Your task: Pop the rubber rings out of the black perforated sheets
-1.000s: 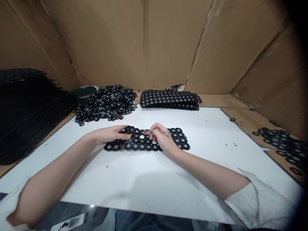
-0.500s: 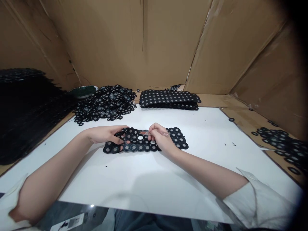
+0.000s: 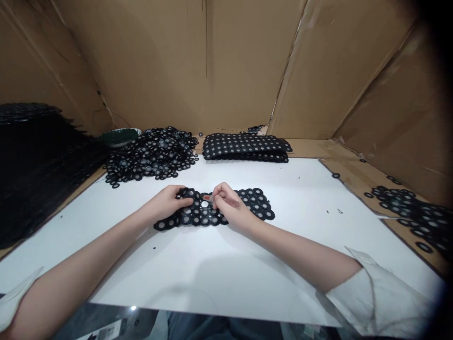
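A sheet of joined black rings point(image 3: 257, 206) lies on the white board in front of me, its holes showing pale. My left hand point(image 3: 170, 202) grips the sheet's left part, thumb on top and the other fingers mostly hidden behind the edge. Closed in a pinch, my right hand point(image 3: 229, 204) rests over the middle of the sheet. From its fingertips a small slim tool with a reddish-orange part point(image 3: 207, 198) points left; its exact kind is too small to make out. Just below the tool, one hole looks bright white point(image 3: 205, 204).
Behind the sheet sits a heap of loose black rings point(image 3: 152, 156), with a bowl point(image 3: 122, 136) beyond it. A folded ring sheet point(image 3: 247, 144) lies at the back centre. Tall black stacks point(image 3: 38, 165) stand left; more rings point(image 3: 406, 205) lie right. Cardboard walls point(image 3: 230, 66) enclose the board.
My left hand has shifted right along the sheet, its thumb now on top. The sheet's left end has tilted down slightly. My right hand and the tool have moved slightly left.
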Demonstrator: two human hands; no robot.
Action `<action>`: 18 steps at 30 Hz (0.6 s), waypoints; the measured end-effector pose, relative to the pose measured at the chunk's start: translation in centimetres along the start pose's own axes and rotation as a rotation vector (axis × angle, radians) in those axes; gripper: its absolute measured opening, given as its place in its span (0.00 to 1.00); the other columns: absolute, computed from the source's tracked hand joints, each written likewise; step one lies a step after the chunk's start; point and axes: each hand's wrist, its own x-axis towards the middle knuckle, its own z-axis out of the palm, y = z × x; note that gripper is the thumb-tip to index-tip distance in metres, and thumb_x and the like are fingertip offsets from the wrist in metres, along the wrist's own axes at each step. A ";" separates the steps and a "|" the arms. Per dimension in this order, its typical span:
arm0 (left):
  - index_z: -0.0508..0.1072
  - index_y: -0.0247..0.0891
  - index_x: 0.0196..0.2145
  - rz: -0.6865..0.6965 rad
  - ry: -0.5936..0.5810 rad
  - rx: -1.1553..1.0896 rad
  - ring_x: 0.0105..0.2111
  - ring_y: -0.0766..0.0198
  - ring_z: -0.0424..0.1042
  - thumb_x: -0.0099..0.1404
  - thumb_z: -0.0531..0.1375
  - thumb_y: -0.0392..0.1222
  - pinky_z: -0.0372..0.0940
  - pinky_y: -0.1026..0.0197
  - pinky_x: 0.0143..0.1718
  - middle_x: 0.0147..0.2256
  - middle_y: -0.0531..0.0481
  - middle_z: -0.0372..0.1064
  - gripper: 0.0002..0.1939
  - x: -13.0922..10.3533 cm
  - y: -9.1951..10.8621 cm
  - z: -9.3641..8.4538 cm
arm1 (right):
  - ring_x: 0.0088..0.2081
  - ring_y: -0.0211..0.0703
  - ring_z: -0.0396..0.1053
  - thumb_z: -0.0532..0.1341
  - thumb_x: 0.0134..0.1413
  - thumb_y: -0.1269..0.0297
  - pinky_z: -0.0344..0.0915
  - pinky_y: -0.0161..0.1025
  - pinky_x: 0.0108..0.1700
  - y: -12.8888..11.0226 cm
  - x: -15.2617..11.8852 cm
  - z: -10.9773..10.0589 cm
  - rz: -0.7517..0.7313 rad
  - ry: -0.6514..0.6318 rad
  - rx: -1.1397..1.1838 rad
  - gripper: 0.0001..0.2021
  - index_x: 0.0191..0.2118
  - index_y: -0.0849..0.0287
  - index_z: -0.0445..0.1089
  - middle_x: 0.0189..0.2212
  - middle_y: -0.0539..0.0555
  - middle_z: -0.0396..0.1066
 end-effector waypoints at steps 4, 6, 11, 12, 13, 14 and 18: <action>0.63 0.39 0.24 0.098 0.099 0.144 0.28 0.59 0.65 0.54 0.52 0.47 0.55 0.62 0.29 0.24 0.53 0.66 0.09 -1.1 1.4 0.9 | 0.22 0.34 0.53 0.49 0.51 0.67 0.51 0.33 0.28 -0.5 -0.4 0.3 -0.061 -0.003 -0.068 0.01 0.32 0.54 0.54 0.21 0.44 0.54; 0.61 0.39 0.23 0.108 0.124 0.197 0.28 0.59 0.64 0.55 0.51 0.46 0.53 0.62 0.28 0.24 0.52 0.66 0.09 -1.6 2.1 1.0 | 0.22 0.33 0.51 0.49 0.51 0.66 0.49 0.33 0.27 -0.7 -0.5 0.4 -0.074 0.003 -0.099 0.01 0.32 0.54 0.54 0.21 0.44 0.53; 0.62 0.39 0.25 0.103 0.082 0.239 0.30 0.57 0.65 0.55 0.51 0.46 0.54 0.61 0.30 0.26 0.50 0.67 0.09 -1.3 1.8 0.1 | 0.22 0.33 0.54 0.51 0.47 0.67 0.50 0.33 0.27 -0.7 0.3 0.1 0.043 0.071 0.035 0.03 0.31 0.55 0.55 0.20 0.44 0.58; 0.63 0.39 0.26 0.083 0.062 0.210 0.31 0.57 0.66 0.55 0.52 0.47 0.55 0.60 0.31 0.27 0.50 0.67 0.09 -1.0 1.5 -0.1 | 0.22 0.34 0.56 0.52 0.45 0.68 0.51 0.33 0.28 -0.6 0.5 -0.1 0.087 0.103 0.102 0.03 0.29 0.56 0.56 0.19 0.44 0.59; 0.64 0.39 0.27 0.052 0.039 0.167 0.32 0.57 0.66 0.54 0.53 0.47 0.56 0.60 0.32 0.28 0.51 0.68 0.09 -0.7 1.1 -0.4 | 0.23 0.34 0.58 0.52 0.43 0.69 0.51 0.33 0.28 -0.4 0.8 -0.3 0.125 0.137 0.171 0.03 0.28 0.56 0.56 0.19 0.44 0.60; 0.65 0.39 0.28 0.011 0.012 0.111 0.33 0.56 0.66 0.53 0.54 0.48 0.57 0.60 0.33 0.29 0.51 0.69 0.10 -0.4 0.7 -0.6 | 0.24 0.34 0.59 0.52 0.41 0.70 0.52 0.33 0.29 -0.3 1.0 -0.5 0.152 0.169 0.235 0.03 0.27 0.57 0.56 0.18 0.45 0.60; 0.66 0.38 0.30 -0.125 -0.080 -0.103 0.34 0.57 0.68 0.50 0.58 0.49 0.60 0.60 0.34 0.31 0.51 0.70 0.13 0.2 0.2 -0.9 | 0.24 0.35 0.61 0.52 0.37 0.72 0.53 0.34 0.29 -0.1 1.3 -0.8 0.188 0.227 0.373 0.02 0.22 0.58 0.57 0.16 0.45 0.59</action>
